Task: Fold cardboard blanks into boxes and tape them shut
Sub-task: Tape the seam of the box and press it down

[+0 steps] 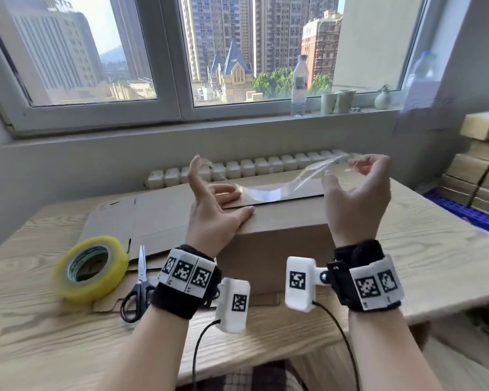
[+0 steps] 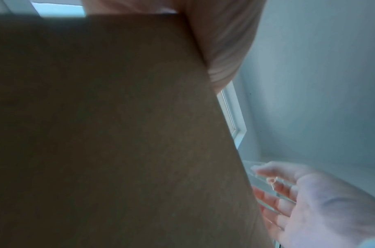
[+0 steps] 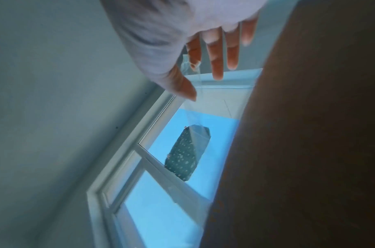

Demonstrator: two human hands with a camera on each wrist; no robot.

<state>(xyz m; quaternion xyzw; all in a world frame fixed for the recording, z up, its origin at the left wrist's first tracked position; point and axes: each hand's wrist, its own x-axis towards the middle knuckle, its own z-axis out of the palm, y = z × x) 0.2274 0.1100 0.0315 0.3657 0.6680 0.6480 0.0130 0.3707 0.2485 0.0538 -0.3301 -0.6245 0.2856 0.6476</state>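
Nearest my camera are both wrists, banded with black cuffs and white marker blocks, over the near edge of the wooden table point(image 1: 435, 249). Largest on it is the folded cardboard box point(image 1: 277, 235), standing at the middle of the table with its top flaps closed along a seam. Beneath and behind it, toward the left edge, I see a flat cardboard blank point(image 1: 119, 221). My left hand point(image 1: 212, 210) lies on the box top, fingers spread and straight, pressing down one end of a clear tape strip point(image 1: 266, 193) at the seam. That strip rises slack to the right, where my right hand point(image 1: 356, 193) holds it up above the box's right end; its fingers are loosely curled and the tape clings to their tips. Near the left front corner a yellow tape roll point(image 1: 89, 268) stands tilted on the blank's edge. Just beside it, black-handled scissors point(image 1: 139, 286) lie closed, blades pointing away.
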